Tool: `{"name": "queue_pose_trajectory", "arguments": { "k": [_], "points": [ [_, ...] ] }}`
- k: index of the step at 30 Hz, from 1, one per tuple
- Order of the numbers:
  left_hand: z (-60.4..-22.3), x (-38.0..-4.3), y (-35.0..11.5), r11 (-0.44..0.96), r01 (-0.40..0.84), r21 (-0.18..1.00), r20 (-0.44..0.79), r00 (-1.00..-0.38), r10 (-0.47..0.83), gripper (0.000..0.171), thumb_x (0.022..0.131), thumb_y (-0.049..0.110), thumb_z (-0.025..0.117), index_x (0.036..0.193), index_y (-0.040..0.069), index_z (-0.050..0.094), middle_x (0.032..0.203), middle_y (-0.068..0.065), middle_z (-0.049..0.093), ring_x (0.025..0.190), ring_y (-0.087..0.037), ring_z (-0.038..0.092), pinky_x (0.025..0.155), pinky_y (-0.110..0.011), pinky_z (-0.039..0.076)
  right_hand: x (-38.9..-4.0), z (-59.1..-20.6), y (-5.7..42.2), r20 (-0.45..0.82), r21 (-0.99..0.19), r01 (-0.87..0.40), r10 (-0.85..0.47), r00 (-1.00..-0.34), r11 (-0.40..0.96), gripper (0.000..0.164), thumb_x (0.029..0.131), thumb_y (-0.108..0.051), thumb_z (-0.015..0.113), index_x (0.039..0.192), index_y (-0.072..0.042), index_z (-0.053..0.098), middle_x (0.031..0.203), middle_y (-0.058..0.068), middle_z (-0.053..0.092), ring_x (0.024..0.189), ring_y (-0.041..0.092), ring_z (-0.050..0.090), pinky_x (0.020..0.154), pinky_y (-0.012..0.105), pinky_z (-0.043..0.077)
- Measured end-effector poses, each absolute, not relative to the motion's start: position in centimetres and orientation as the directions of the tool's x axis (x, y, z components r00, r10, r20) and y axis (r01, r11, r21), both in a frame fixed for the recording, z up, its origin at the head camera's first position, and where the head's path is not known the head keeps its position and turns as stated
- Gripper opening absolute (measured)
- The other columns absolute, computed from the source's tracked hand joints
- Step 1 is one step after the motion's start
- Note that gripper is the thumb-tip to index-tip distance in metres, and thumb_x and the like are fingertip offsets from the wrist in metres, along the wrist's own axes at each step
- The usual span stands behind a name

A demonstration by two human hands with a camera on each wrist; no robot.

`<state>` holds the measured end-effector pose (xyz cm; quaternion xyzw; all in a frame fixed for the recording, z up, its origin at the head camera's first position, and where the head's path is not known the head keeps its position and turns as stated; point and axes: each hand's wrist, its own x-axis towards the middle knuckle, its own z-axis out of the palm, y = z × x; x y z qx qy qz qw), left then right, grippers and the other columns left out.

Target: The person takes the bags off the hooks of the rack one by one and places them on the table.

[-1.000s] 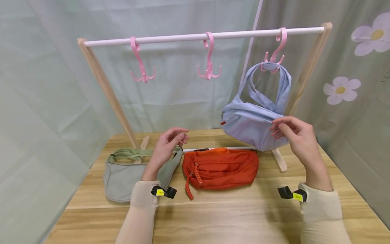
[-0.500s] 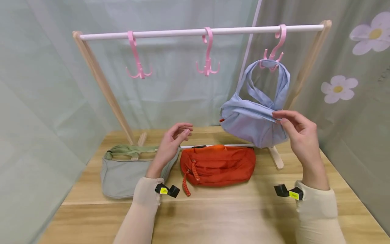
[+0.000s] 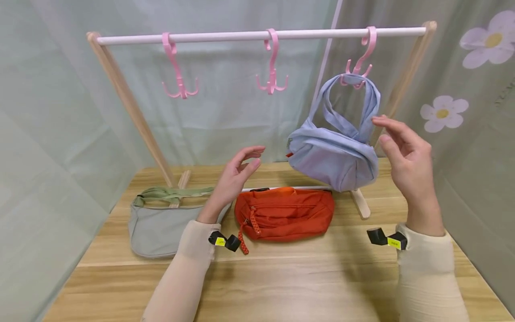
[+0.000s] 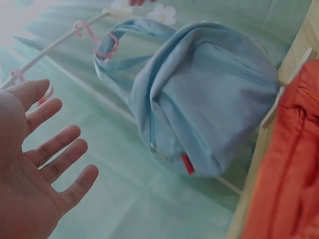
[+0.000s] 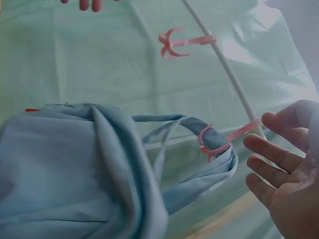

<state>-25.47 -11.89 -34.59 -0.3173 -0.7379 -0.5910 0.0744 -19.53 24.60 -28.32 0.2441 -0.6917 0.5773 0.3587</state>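
A light blue bag (image 3: pixel 331 156) hangs by its strap from the right pink hook (image 3: pixel 364 56). Just right of the strap, my right hand (image 3: pixel 410 161) is raised with relaxed fingers and holds nothing. In the right wrist view its fingers (image 5: pixel 271 159) stand apart from the strap (image 5: pixel 199 186). My left hand (image 3: pixel 237 179) hovers between the grey-green bag (image 3: pixel 161 230) and the red-orange waist bag (image 3: pixel 285 214), palm turned inward. The left wrist view shows its fingers (image 4: pixel 65 144) spread and holding nothing, left of the blue bag (image 4: pixel 209 94).
Two more pink hooks, one at left (image 3: pixel 177 67) and one at middle (image 3: pixel 272 62), hang from the white rail (image 3: pixel 221 36) with nothing on them. Wooden posts (image 3: pixel 128 103) carry the rail. Both lower bags lie on the wooden table (image 3: pixel 281 281). Curtains surround it.
My right hand has left the blue bag's upper edge and moved up and right. My left hand has risen and shifted right. The blue bag stays hanging; the whole head view has shifted slightly.
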Motion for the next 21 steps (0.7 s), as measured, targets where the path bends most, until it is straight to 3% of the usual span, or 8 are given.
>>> {"name": "queue_pose_trajectory", "arguments": {
  "k": [5,11,15,21],
  "points": [
    [-32.8,-26.4,-10.9,0.154,0.628,0.763,0.526,-0.742,0.416,0.04,0.109,0.034,0.056,0.148,0.023,0.058,0.147,0.005,0.054,0.136,-0.017,0.048,0.111,-0.044,0.042,-20.5,-26.1,24.9,0.78,-0.597,-0.72,0.046,-0.624,0.353,0.03,0.1,0.003,0.06,0.128,0.008,0.069,0.127,-0.002,0.071,0.14,0.021,0.053,0.119,0.031,0.036],
    [-30.8,-27.4,-9.6,0.229,0.67,0.706,0.529,-0.715,0.457,0.041,0.108,0.031,0.058,0.149,0.022,0.058,0.148,0.006,0.054,0.135,-0.012,0.047,0.113,-0.043,0.04,-21.5,-23.7,25.2,0.779,-0.587,-0.718,0.02,-0.626,0.375,0.031,0.099,0.004,0.058,0.128,0.007,0.069,0.127,-0.003,0.069,0.14,0.022,0.052,0.122,0.033,0.03],
    [-29.8,-27.8,-8.5,0.212,0.691,0.691,0.55,-0.693,0.466,0.04,0.109,0.029,0.058,0.149,0.023,0.058,0.148,0.007,0.054,0.135,-0.011,0.046,0.114,-0.045,0.039,-21.9,-21.9,25.5,0.829,-0.513,-0.752,0.014,-0.558,0.414,0.03,0.098,0.005,0.056,0.124,0.01,0.07,0.126,0.001,0.071,0.138,0.024,0.054,0.122,0.035,0.033],
    [-29.7,-28.4,-6.8,0.138,0.707,0.694,0.61,-0.679,0.409,0.04,0.107,0.019,0.059,0.147,0.013,0.059,0.145,-0.004,0.057,0.132,-0.015,0.049,0.111,-0.041,0.041,-22.3,-19.9,25.0,0.889,-0.412,-0.737,0.06,-0.454,0.535,0.03,0.096,0.002,0.052,0.114,0.011,0.074,0.121,0.003,0.074,0.133,0.02,0.058,0.119,0.033,0.037]
  ]
}}
